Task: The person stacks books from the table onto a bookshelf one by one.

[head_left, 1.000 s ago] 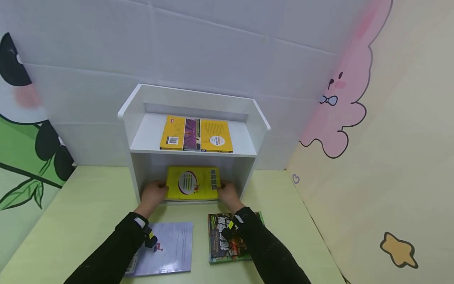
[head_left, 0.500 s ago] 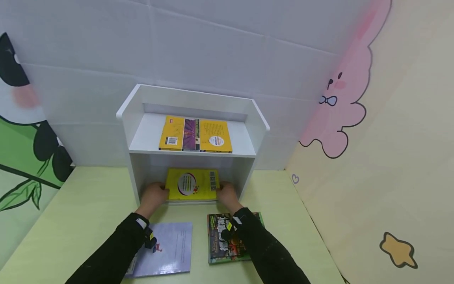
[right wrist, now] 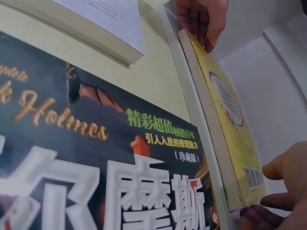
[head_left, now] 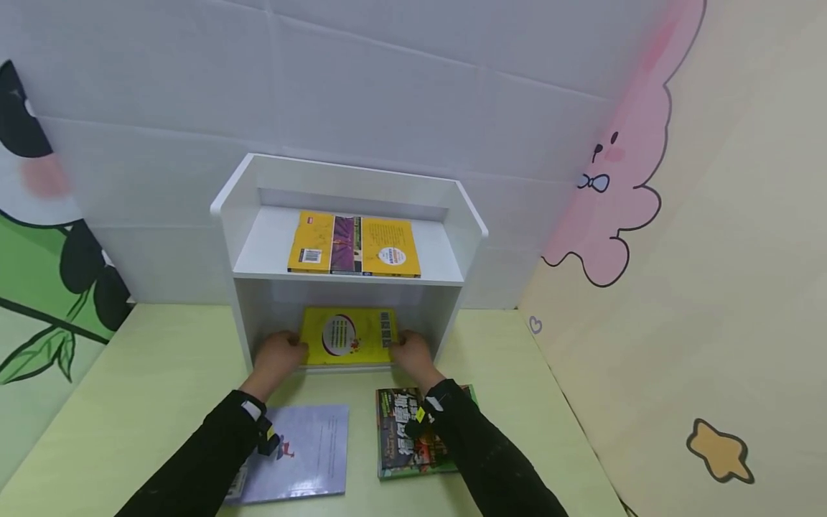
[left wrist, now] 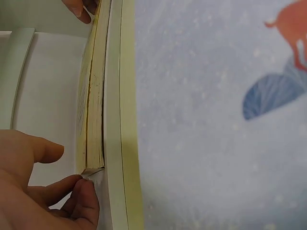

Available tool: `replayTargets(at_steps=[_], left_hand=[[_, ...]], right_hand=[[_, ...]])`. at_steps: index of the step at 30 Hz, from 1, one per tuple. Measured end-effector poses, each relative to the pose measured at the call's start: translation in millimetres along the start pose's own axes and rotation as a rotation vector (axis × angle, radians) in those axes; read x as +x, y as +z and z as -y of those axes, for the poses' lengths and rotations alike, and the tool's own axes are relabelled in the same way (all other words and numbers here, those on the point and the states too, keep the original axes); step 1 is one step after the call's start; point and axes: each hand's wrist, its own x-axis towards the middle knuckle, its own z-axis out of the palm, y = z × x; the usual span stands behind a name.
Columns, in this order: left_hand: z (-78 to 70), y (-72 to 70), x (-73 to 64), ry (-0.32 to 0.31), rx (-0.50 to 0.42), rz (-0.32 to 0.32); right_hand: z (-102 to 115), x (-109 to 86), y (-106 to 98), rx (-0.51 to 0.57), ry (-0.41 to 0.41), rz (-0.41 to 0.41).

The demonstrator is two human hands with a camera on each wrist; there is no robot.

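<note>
A yellow book [head_left: 349, 336] lies flat, back cover up, on the lower shelf of a white bookshelf [head_left: 349, 281]. My left hand [head_left: 278, 355] is at its left end. In the left wrist view that hand's fingertips touch the lower corner of the book's end, and its thumb stands apart from the cover. My right hand [head_left: 415, 357] is at the other end. In the right wrist view its thumb is by the barcode edge and its fingertips are at the lower corner. Both hands have thumb and fingers spread apart.
A second yellow book [head_left: 354, 244] with a purple band lies on the upper shelf. In front of the shelf, a lilac book [head_left: 310, 452] and a dark Holmes book [head_left: 403, 438] lie on the pale table [head_left: 174, 380], partly under the forearms. Walls stand behind and at the right.
The yellow book has sunk slightly onto the lower shelf since a second ago. The right hand has shifted a little left. The left hand has hardly moved.
</note>
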Motion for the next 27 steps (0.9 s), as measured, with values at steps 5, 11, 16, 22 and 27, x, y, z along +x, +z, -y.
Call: replayTargets(at_steps=[5,11,16,22,27], left_hand=[[-5.3,-3.7,-5.1,0.027,0.006,-0.026],[-9.1,-6.0,-13.9,0.051,-0.004,-0.048],[-13.8,-10.4,-35.2,0.125,-0.041,-0.071],[-19.9,-26.5,-79.5,0.142,-0.080,-0.060],[-18.2,-41.7,-114.0,0.098,-0.083,-0.045]], right_hand=[[2.6,-4.2,-1.9,-0.021,0.005,0.006],[11.1,-15.4,-6.3,-0.051,-0.019,0.007],[13.5,-34.1,-9.9,-0.141,-0.111,-0.006],[17.6,-71.8,-19.1,-0.122,-0.166,0.049],[19.6,-103.5,-29.6,-0.094,-0.184,0.076]])
